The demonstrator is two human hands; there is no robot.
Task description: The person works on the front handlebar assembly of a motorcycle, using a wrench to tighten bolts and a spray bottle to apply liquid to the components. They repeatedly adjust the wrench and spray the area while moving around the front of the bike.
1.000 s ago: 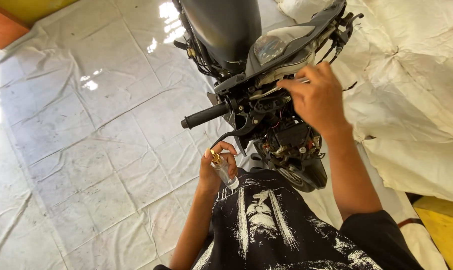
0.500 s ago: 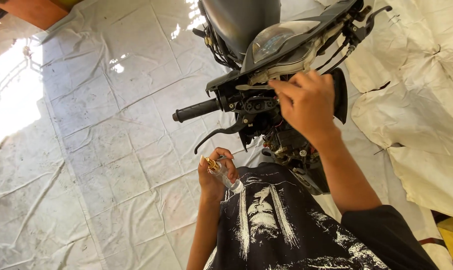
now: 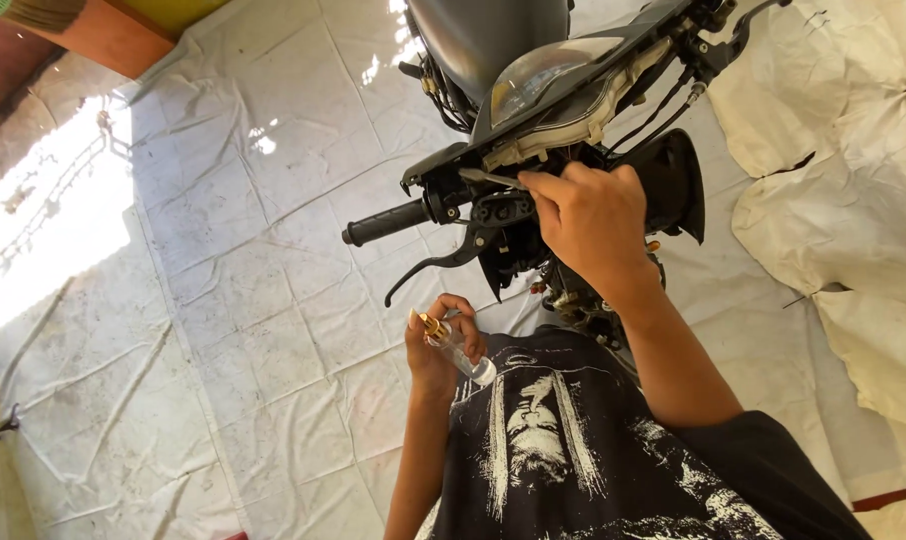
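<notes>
A motorcycle front [image 3: 533, 90] stands before me, its headlight, black handlebar grip [image 3: 388, 222] and brake lever [image 3: 438, 268] facing me. My right hand [image 3: 588, 215] is closed on a thin metal tool [image 3: 491, 178], whose tip rests at the handlebar switch housing under the headlight. Close to my chest, my left hand [image 3: 441, 345] holds a small clear bottle [image 3: 455, 348] with a gold-coloured tip, tilted. I wear a black printed shirt [image 3: 583, 450].
White sheeting [image 3: 233, 300] covers the floor around the motorcycle and lies bunched up at the right [image 3: 853, 200]. A brown ledge [image 3: 103, 30] runs along the top left. Bright sunlight falls on the left of the floor.
My view has shifted, so the motorcycle sits higher and more to the right. My right hand stays at the handlebar with the tool. My left hand keeps the bottle near my chest.
</notes>
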